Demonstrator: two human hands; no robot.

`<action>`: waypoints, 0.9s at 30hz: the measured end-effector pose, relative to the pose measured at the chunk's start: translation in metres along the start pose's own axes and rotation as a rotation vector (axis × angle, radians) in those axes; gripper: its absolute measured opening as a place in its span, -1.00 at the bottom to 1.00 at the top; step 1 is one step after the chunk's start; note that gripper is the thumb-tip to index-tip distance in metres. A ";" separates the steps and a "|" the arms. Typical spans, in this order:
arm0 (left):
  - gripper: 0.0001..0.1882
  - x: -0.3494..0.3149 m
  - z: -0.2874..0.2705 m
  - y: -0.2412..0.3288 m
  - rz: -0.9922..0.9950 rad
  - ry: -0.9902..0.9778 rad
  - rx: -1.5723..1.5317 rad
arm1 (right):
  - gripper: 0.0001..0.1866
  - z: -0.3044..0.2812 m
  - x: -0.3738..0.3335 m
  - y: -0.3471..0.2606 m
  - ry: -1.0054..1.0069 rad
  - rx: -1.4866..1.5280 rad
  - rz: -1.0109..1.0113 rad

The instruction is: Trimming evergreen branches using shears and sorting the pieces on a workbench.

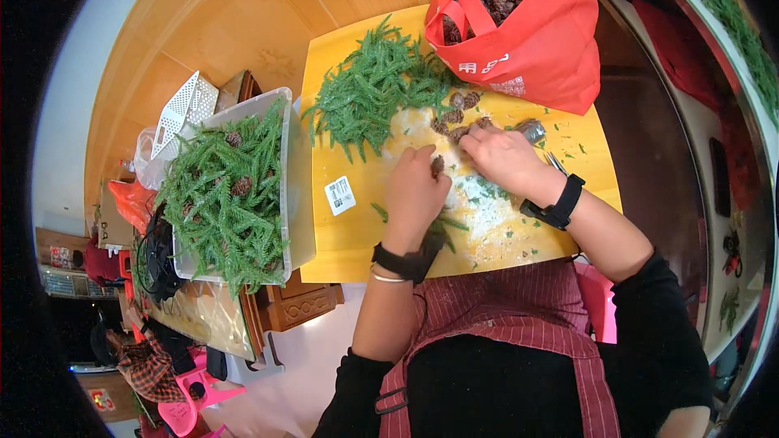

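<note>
My left hand [416, 191] is closed, with a small brown pine cone [438, 166] between thumb and fingers. Green needle sprigs [449, 225] poke out beside its wrist; whether the hand holds them too is unclear. Just to the right, my right hand [505, 159] has curled fingers, its tips down on a pine cone [459, 135] at the edge of a small group of loose cones [454, 116]. White residue [479, 192] and green scraps cover the yellow tabletop [341, 239] under both hands.
Artificial pine sprigs [369, 89] are heaped at the table's far left. A red bag [552, 53] full of pine cones stands far right. A clear bin [300, 195] of finished-looking sprigs adjoins the left edge. By my right wrist lie a dark roll [531, 130] and metal tool [557, 163].
</note>
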State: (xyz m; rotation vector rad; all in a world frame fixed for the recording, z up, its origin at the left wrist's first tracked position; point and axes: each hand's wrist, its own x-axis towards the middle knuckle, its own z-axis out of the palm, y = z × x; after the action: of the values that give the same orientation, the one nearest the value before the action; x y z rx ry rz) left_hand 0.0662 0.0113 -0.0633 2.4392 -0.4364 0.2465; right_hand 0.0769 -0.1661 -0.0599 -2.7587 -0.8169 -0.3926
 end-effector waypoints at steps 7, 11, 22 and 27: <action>-0.66 -0.015 -0.038 0.008 -0.322 -0.093 -0.993 | -0.93 -0.011 0.000 0.002 -0.062 0.047 0.021; -0.62 -0.024 -0.050 0.016 -0.391 -0.060 -1.252 | -0.95 -0.037 0.005 -0.014 0.060 0.260 0.024; -0.74 -0.029 -0.046 0.034 -0.343 -0.106 -1.553 | -0.95 -0.098 -0.026 -0.033 0.534 1.346 0.310; -0.75 -0.029 -0.040 0.036 -0.314 -0.097 -1.556 | -0.95 -0.090 -0.033 -0.021 0.546 1.425 0.383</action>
State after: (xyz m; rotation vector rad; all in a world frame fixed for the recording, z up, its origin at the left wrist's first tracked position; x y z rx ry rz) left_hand 0.0236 0.0173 -0.0198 0.9457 -0.1357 -0.2833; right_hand 0.0215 -0.1925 0.0165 -1.3074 -0.1983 -0.2745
